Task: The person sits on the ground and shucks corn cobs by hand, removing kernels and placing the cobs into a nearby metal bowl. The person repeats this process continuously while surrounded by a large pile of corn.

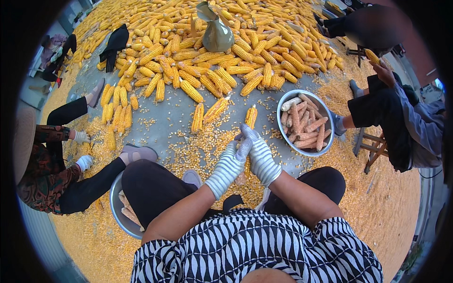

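My left hand and my right hand, both in striped knitted gloves, press together in front of me, fingers overlapping. They close around an ear of corn, mostly hidden by the gloves; a narrow yellow strip shows between my palms. Just past my fingertips a yellow ear points away from me; whether it joins the one in my grip is hidden. Loose kernels cover the floor under and around my hands. Two more ears, one partly stripped and one beside it, lie ahead to the left.
A metal basin of bare cobs stands at right; another basin sits by my left knee. Beyond lies a large heap of corn ears with a grey-green bag on it. Seated people flank me; the left person's gloved hand touches kernels.
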Demonstrator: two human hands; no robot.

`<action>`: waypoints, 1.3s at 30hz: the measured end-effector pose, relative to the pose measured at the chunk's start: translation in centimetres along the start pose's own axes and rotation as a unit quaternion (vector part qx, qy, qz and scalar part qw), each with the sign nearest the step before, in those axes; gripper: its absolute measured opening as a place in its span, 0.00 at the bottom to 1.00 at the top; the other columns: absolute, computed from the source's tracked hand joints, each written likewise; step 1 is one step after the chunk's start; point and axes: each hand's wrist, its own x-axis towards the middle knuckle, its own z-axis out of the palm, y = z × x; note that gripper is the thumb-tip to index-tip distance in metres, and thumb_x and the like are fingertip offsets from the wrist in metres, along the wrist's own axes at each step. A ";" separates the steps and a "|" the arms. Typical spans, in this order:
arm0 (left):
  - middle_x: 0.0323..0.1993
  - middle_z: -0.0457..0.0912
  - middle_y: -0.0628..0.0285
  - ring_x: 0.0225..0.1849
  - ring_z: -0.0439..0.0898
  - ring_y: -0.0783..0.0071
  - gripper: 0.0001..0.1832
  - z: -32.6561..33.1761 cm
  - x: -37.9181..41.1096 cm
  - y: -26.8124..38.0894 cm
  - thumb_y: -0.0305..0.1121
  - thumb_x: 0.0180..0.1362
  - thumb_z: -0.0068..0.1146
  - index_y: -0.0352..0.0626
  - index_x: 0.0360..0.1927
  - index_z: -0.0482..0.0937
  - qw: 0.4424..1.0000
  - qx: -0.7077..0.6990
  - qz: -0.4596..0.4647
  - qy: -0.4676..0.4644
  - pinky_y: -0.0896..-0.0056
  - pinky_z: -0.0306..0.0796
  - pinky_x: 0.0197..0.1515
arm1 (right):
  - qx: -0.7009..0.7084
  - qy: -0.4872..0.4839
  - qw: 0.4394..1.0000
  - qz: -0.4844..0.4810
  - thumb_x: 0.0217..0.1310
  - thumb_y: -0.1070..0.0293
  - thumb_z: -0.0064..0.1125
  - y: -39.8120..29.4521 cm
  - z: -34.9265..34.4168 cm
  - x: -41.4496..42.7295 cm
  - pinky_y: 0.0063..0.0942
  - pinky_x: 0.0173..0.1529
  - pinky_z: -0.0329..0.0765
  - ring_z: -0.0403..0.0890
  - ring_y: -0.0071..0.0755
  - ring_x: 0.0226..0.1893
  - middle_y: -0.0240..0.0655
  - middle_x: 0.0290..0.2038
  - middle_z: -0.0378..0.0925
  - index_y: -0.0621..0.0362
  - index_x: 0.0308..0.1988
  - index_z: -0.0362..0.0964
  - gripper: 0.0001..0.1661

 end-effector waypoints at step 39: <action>0.48 0.67 0.63 0.53 0.63 0.79 0.31 -0.2 -0.1 -0.1 0.52 0.56 0.46 0.35 0.53 0.63 0.995 -0.065 -0.031 -0.064 0.79 0.56 0.55 | 0.033 -0.009 0.994 0.103 0.57 0.47 0.44 -1.3 -0.2 0.1 0.25 0.32 0.71 0.72 0.31 0.24 0.37 0.24 0.71 0.61 0.29 0.69 0.25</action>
